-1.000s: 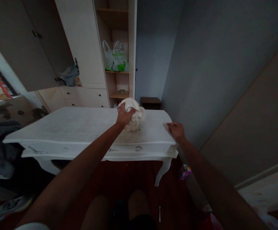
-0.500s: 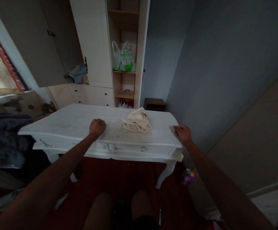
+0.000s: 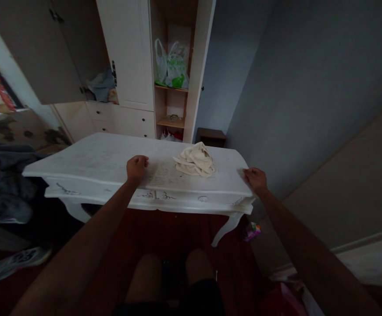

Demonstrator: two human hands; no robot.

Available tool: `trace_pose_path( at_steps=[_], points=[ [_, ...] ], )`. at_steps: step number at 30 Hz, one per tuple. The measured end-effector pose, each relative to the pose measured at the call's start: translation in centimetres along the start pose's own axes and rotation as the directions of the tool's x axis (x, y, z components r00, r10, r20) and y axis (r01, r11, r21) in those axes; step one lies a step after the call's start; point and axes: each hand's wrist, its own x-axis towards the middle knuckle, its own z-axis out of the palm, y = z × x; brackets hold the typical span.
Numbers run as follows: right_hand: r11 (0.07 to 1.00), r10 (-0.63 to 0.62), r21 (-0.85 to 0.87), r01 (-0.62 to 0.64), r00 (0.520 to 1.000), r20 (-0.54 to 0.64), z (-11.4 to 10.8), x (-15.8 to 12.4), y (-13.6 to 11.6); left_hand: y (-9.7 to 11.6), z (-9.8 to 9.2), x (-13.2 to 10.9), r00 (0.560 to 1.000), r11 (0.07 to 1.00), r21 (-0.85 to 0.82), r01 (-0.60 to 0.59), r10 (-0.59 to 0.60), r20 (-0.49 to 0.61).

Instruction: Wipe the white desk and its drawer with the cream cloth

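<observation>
A crumpled cream cloth (image 3: 195, 159) lies on the white table (image 3: 95, 158), towards its right end. My left hand (image 3: 136, 167) rests on the table top near the front edge, fingers curled into a loose fist, a short way left of the cloth. My right hand (image 3: 255, 179) presses on the table's right front corner with its fingers bent down over the edge. Neither hand touches the cloth.
Behind the table stands a cream wardrobe (image 3: 128, 57) with open shelves holding plastic bags (image 3: 171, 66). A small dark stool (image 3: 212, 136) sits by the grey wall. Dark clothes (image 3: 3, 184) pile at the left, a shoe (image 3: 13, 263) lies on the red floor. My knees (image 3: 174, 276) show below.
My left hand has let go of the cloth, which dropped onto the table, and moved left to rest by the front edge. The right hand stayed at the corner.
</observation>
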Motion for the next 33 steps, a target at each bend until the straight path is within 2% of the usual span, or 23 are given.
trace_pose_path(
  at_steps=[6,14,17,25,33],
  points=[
    [1.0,0.017,-0.026,-0.017,1.0,-0.019,0.0,-0.1,-0.2,0.5,-0.1,-0.2,1.0,1.0,0.002,0.009,-0.009,-0.002],
    [0.998,0.028,-0.063,-0.03,0.999,-0.025,-0.2,-0.1,-0.2,1.1,-0.2,-0.4,0.999,1.0,0.016,-0.004,0.004,0.048],
    [0.997,0.034,-0.073,-0.036,0.999,-0.033,-0.2,0.1,0.0,1.1,-0.1,-0.4,1.0,1.0,0.006,-0.01,0.009,0.028],
    [0.993,0.025,-0.12,-0.023,1.0,0.017,-0.1,0.2,0.0,1.6,-0.4,-0.6,0.999,0.997,0.068,-0.031,0.029,0.026],
    [0.993,0.067,-0.101,-0.066,0.998,0.001,0.0,0.2,-0.1,1.0,-0.3,-0.4,0.999,0.994,0.105,-0.017,0.014,0.028]
  ],
)
